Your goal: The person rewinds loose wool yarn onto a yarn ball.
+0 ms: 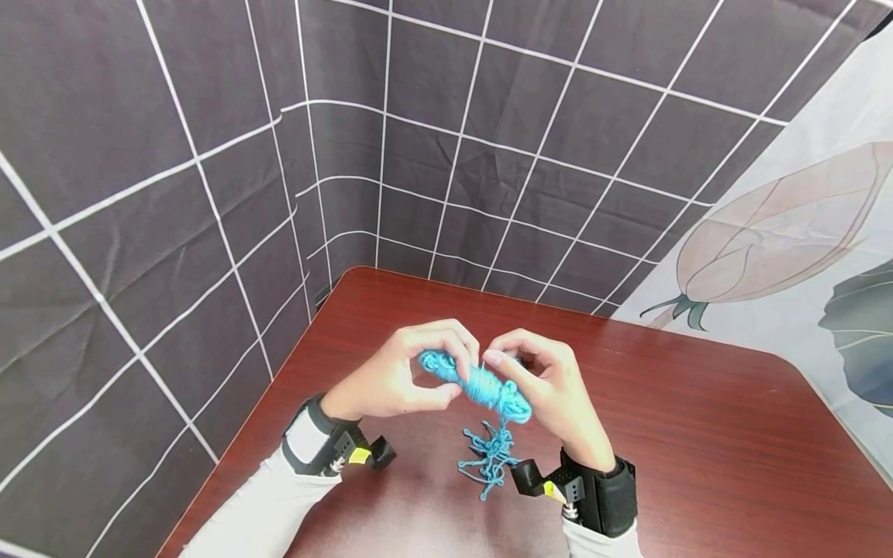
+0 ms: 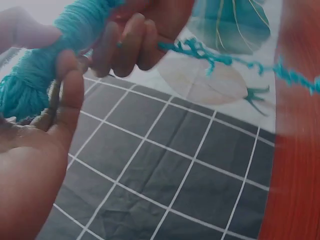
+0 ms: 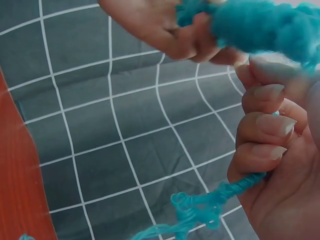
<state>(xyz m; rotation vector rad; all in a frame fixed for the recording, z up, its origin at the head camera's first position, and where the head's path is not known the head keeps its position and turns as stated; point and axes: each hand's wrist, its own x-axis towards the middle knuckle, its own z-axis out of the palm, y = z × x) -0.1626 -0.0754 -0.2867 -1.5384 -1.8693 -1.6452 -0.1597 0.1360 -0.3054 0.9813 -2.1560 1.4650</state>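
Over the table, my left hand (image 1: 398, 376) grips a wound bundle of turquoise yarn (image 1: 484, 386) between thumb and fingers. Tight wraps circle the bundle's middle, and loops bulge at its ends. Beside it, at the bundle's right end, is my right hand (image 1: 558, 384). Its fingers are curled round a yarn strand (image 3: 215, 195), which comes out below the little finger in the right wrist view. In the left wrist view the curly strand (image 2: 220, 57) runs off to the right. Below the bundle, a kinked tangle of the same yarn (image 1: 491, 453) trails down.
The reddish-brown table (image 1: 698, 434) extends to both sides and behind the hands. A dark grey cloth with white grid lines (image 1: 488, 155) hangs behind and at the left. At the right is a white cloth with a printed plant pattern (image 1: 774, 240).
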